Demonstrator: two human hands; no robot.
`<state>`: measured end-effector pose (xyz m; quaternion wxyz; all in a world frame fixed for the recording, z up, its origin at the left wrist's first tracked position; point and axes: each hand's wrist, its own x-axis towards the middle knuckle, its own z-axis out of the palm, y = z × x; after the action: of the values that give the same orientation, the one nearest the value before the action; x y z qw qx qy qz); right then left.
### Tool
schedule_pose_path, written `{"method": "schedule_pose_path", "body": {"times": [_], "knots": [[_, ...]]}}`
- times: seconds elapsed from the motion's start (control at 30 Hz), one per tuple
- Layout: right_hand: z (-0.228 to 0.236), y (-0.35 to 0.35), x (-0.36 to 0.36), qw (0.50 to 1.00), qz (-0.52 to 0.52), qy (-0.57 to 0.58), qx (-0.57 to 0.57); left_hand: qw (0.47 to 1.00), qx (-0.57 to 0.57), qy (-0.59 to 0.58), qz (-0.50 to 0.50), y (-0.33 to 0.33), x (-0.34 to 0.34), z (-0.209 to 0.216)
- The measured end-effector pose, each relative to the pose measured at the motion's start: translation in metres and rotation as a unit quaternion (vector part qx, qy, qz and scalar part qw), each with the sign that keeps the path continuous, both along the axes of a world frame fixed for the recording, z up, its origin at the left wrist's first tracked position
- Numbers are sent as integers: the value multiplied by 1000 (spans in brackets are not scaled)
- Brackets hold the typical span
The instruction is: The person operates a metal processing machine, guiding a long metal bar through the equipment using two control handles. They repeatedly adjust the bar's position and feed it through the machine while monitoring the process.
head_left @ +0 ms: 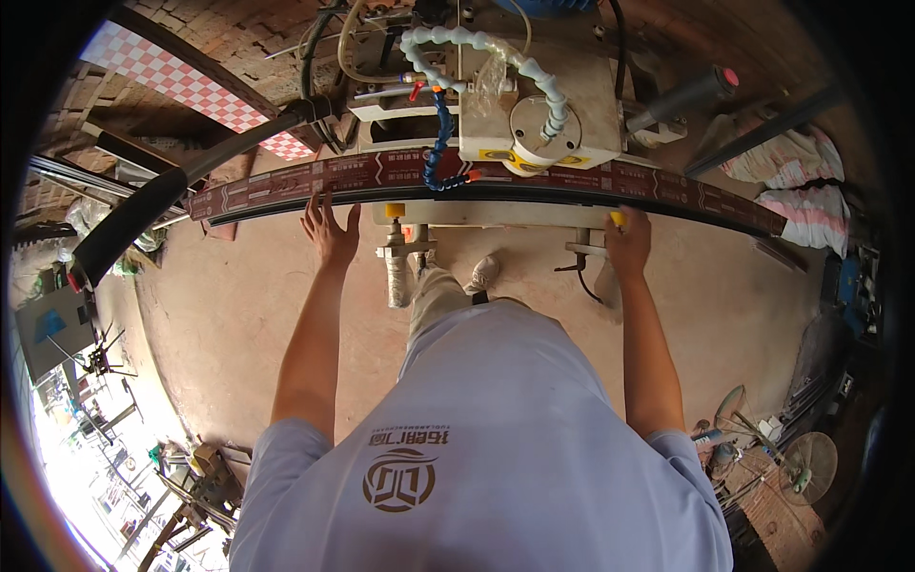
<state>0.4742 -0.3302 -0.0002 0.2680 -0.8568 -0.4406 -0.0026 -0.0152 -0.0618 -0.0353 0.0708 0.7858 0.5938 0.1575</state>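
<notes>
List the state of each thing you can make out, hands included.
Left hand: open, fingers spread at the profile's near edge
Right hand: curled at the right yellow knob, grip unclear
Dark red profile: lying lengthwise across the machine
Left yellow knob: uncovered
Right yellow knob: partly covered
Blue segmented hose: bent, orange tip over the profile
White segmented hose: arched

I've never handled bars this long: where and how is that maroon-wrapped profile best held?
The maroon-wrapped profile is probably best gripped along its near edge, at two spots well apart, coming from the near side: it is long and lies crosswise, and the grey machine head crowds its middle from the far side.
</notes>
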Motion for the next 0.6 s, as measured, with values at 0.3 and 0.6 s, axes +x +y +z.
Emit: {"method": "schedule_pose_path", "body": {"times": [0.3, 0.6], "knots": [[-3, 103, -18, 975, 172, -102, -92, 999, -27, 9, 28, -23, 4, 13], [20, 64, -85, 946, 319, -46, -9, 984, -124, -46, 116, -138, -63, 17]]}}
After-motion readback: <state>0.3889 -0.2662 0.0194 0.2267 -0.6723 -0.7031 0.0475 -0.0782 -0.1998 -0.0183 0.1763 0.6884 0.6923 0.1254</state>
